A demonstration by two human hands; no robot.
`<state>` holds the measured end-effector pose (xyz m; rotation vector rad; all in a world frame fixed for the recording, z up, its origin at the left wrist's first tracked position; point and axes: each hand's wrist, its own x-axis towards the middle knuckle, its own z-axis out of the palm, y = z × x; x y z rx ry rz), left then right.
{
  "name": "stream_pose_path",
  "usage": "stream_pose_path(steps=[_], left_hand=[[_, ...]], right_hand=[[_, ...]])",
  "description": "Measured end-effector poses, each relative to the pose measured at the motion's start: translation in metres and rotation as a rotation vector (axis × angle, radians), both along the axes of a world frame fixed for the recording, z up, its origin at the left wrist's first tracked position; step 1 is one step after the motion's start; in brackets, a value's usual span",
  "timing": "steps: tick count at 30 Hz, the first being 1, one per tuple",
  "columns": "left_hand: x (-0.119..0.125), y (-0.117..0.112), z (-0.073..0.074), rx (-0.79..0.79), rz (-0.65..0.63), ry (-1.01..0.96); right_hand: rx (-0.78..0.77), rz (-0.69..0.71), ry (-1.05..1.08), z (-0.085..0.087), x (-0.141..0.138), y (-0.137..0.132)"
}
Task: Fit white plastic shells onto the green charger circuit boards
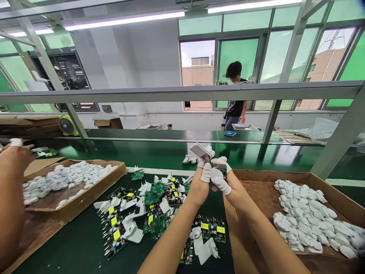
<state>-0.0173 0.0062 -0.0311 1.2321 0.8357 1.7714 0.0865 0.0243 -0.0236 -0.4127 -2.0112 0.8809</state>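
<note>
My left hand [202, 179], with white covers on its fingers, is closed on a white plastic housing [197, 149] raised above the bench. Thin red and dark wires run down from this housing. Close beside it, my right hand [224, 182], also in white finger covers, grips a green circuit board [221, 167]. Fingers hide much of the board. To the left of my forearms lies a heap of circuit boards [159, 190] mixed with white plastic parts. More boards with yellow components [212, 228] and a white plastic piece [207, 251] lie below my wrists.
A cardboard tray [256, 179] of white oval pieces [310, 213] stands at right, another tray [94, 194] at left. Another person's hand [17, 146] reaches in at far left. A metal rail [171, 95] crosses ahead. A person [236, 102] stands beyond the conveyor [142, 152].
</note>
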Motion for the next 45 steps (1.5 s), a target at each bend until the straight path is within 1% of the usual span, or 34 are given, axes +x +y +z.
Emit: stream_pose_path(steps=[3, 5, 7, 9, 12, 15, 16, 18, 20, 24, 26, 28, 30, 33, 36, 39, 42, 45], left_hand=[[-0.001, -0.001, 0.0, 0.079, 0.0, 0.06], [-0.001, -0.003, 0.001, 0.095, 0.025, 0.107], [0.001, -0.006, 0.002, 0.098, 0.083, 0.164], [0.002, -0.007, 0.002, 0.109, 0.136, 0.22], [0.003, -0.007, 0.0, 0.125, 0.153, 0.272], [0.003, -0.007, 0.0, 0.093, 0.088, 0.296], [0.002, -0.007, 0.001, 0.089, 0.049, 0.312], [0.001, -0.008, 0.005, 0.112, -0.022, 0.37], [-0.001, -0.01, 0.01, 0.134, -0.082, 0.44], [-0.012, -0.015, 0.017, 0.111, -0.162, 0.577], [-0.017, -0.016, 0.018, 0.103, -0.184, 0.621], [-0.018, -0.016, 0.017, 0.096, -0.213, 0.594], [-0.014, -0.014, 0.015, 0.11, -0.218, 0.495], [-0.002, -0.01, 0.01, 0.143, -0.12, 0.313], [0.005, -0.006, 0.006, 0.147, -0.044, 0.222], [0.002, -0.002, 0.004, 0.115, -0.033, 0.183], [-0.005, 0.001, 0.003, 0.07, -0.031, 0.155], [-0.01, 0.004, 0.002, 0.048, -0.054, 0.136]], right_hand=[[0.14, -0.038, -0.076, 0.002, 0.004, 0.001], [0.177, -0.026, -0.086, 0.003, 0.006, 0.001], [0.129, -0.01, -0.021, 0.003, 0.005, -0.001], [0.049, -0.009, 0.087, 0.001, 0.003, -0.002], [-0.044, -0.016, 0.187, -0.004, 0.0, -0.002], [-0.063, 0.046, 0.166, -0.007, 0.002, 0.002], [-0.063, 0.043, 0.162, -0.008, 0.003, 0.003], [-0.06, -0.021, 0.203, -0.007, 0.005, 0.005], [-0.094, -0.079, 0.24, -0.006, 0.005, 0.005], [-0.222, -0.028, 0.215, -0.003, 0.005, 0.002], [-0.219, -0.043, 0.224, -0.004, 0.004, 0.001], [-0.197, -0.078, 0.225, -0.005, 0.003, 0.0], [-0.164, -0.113, 0.242, -0.008, 0.0, -0.001], [-0.116, -0.121, 0.293, -0.013, -0.004, -0.001], [-0.081, -0.102, 0.297, -0.015, -0.006, -0.001], [-0.031, -0.089, 0.221, -0.01, -0.006, -0.001], [-0.018, -0.074, 0.085, -0.003, -0.004, -0.002], [-0.02, -0.009, -0.063, 0.005, 0.001, -0.003]])
